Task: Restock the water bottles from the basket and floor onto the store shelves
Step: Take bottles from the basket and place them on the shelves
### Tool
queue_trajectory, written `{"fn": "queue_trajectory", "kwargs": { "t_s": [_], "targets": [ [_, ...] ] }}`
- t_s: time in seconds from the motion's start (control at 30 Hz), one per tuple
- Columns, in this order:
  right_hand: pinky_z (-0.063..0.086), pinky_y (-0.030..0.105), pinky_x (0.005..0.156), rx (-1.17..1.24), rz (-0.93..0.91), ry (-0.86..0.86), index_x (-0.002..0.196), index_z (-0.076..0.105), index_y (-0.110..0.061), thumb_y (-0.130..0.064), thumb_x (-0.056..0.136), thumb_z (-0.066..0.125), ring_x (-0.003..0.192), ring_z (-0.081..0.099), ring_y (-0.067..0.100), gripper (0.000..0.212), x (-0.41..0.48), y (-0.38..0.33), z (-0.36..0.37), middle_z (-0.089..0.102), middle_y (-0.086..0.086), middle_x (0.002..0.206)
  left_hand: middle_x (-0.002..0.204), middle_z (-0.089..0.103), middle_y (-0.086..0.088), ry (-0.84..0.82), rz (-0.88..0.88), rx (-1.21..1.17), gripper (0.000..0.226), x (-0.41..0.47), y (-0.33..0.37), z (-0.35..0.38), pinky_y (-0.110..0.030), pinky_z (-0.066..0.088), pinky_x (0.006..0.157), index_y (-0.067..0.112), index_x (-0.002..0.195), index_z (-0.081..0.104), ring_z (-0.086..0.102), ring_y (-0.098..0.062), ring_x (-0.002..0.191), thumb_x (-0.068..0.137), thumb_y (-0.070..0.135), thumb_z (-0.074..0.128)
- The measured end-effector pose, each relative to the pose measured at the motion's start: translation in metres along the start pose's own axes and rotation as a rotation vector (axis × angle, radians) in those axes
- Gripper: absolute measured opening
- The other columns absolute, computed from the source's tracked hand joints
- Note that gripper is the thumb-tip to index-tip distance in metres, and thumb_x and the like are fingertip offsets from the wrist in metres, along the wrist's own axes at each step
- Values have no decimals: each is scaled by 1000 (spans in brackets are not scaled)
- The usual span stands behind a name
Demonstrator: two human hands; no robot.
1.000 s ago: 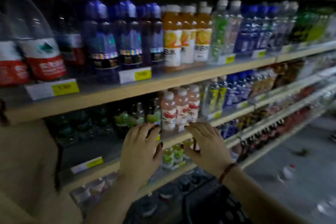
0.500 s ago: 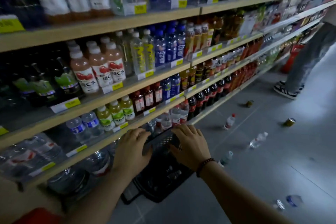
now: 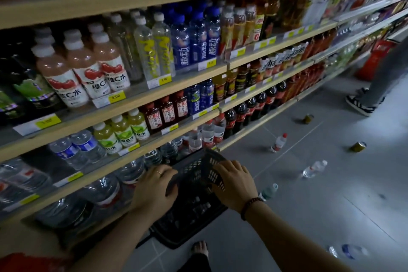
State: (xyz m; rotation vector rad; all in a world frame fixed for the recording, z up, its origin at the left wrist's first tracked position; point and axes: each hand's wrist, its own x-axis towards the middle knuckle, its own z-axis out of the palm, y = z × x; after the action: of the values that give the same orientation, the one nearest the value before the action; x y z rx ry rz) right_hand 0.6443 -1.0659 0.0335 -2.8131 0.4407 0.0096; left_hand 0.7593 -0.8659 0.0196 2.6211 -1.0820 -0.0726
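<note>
A black plastic basket (image 3: 196, 170) stands on the floor against the bottom shelf, with water bottles (image 3: 198, 207) dimly visible inside. My left hand (image 3: 154, 187) hovers over its left rim and my right hand (image 3: 234, 183) over its right rim. Both are palm down with fingers spread and nothing in them; I cannot tell whether they touch the rim. Loose water bottles lie on the grey floor: one upright with a red label (image 3: 279, 142), one on its side (image 3: 314, 169), one behind my right wrist (image 3: 268, 192), one at lower right (image 3: 348, 250). Blue-labelled water bottles (image 3: 75, 150) stand on a low shelf (image 3: 154, 148).
Stocked wooden shelves run along the left, with large water jugs (image 3: 103, 192) on the lowest levels. Two cans (image 3: 308, 119) (image 3: 358, 146) lie on the floor. Another person's leg and shoe (image 3: 362, 104) stand at the right by a red stand (image 3: 375, 59). My foot (image 3: 199, 249) is beside the basket.
My view has dropped from the upper shelves down to the floor and basket. Both hands have kept their spread pose and now sit lower, over the basket.
</note>
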Motion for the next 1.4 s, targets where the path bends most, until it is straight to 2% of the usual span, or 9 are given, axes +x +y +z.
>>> {"fn": "queue_trajectory", "kwargs": {
  "t_s": [0.13, 0.23, 0.4, 0.53, 0.7, 0.83, 1.0, 1.17, 1.4],
  "targets": [
    [45, 40, 92, 27, 2, -80, 124, 60, -20, -41, 79, 55, 112, 53, 29, 49, 30, 21, 6, 61, 2, 121, 115, 61, 6, -55, -95, -46, 40, 25, -10, 22, -35, 55, 80, 23, 117, 65, 59, -19, 107, 82, 39, 55],
    [48, 41, 88, 30, -19, -103, 119, 63, -18, -38, 77, 59, 107, 56, 31, 47, 50, 33, 15, 63, 2, 117, 119, 59, 9, -99, -114, -37, 40, 39, -15, 36, -34, 54, 82, 26, 119, 62, 58, -16, 110, 84, 41, 54],
    [36, 33, 103, 25, -70, -263, 138, 46, -24, -41, 90, 52, 128, 39, 23, 52, 90, 51, 19, 47, -3, 137, 122, 57, 8, -117, -187, -68, 42, 59, -5, 44, -33, 48, 95, 25, 123, 60, 53, -16, 116, 84, 40, 54],
    [36, 35, 107, 37, -148, -372, 141, 42, -25, -43, 90, 52, 132, 36, 22, 55, 122, 72, 29, 45, -2, 140, 124, 55, 8, -119, -300, -78, 42, 64, 3, 58, -33, 41, 102, 26, 126, 57, 49, -18, 120, 86, 42, 53],
    [41, 36, 103, 94, -176, -488, 137, 47, -22, -44, 89, 54, 130, 40, 24, 53, 152, 93, 55, 48, 1, 138, 123, 59, 4, -123, -488, -112, 61, 61, 15, 81, -39, 46, 97, 24, 122, 60, 54, -21, 118, 77, 50, 29],
    [43, 37, 102, 144, -159, -555, 135, 49, -21, -44, 90, 54, 129, 40, 23, 50, 168, 105, 87, 49, 1, 136, 127, 56, 5, -191, -583, -180, 43, 62, 10, 106, -34, 46, 93, 23, 127, 57, 51, -18, 121, 85, 34, 53],
    [44, 40, 100, 203, -50, -674, 133, 49, -20, -42, 90, 57, 125, 43, 24, 49, 191, 114, 153, 49, 3, 135, 130, 50, 4, -331, -623, -265, 44, 67, -24, 164, -36, 49, 91, 24, 130, 52, 55, -18, 114, 87, 29, 60],
    [43, 37, 100, 260, 98, -745, 136, 46, -21, -43, 92, 56, 130, 39, 23, 50, 207, 131, 243, 45, 2, 139, 132, 48, 5, -391, -675, -298, 44, 73, -66, 250, -31, 47, 94, 27, 131, 49, 47, -15, 122, 88, 32, 60],
    [49, 35, 96, 388, 372, -732, 132, 50, -21, -47, 87, 62, 122, 48, 20, 53, 199, 159, 382, 51, 0, 132, 138, 47, 2, -521, -580, -341, 46, 90, -122, 384, -37, 46, 99, 23, 133, 48, 43, -19, 130, 89, 30, 61]
  ]
}}
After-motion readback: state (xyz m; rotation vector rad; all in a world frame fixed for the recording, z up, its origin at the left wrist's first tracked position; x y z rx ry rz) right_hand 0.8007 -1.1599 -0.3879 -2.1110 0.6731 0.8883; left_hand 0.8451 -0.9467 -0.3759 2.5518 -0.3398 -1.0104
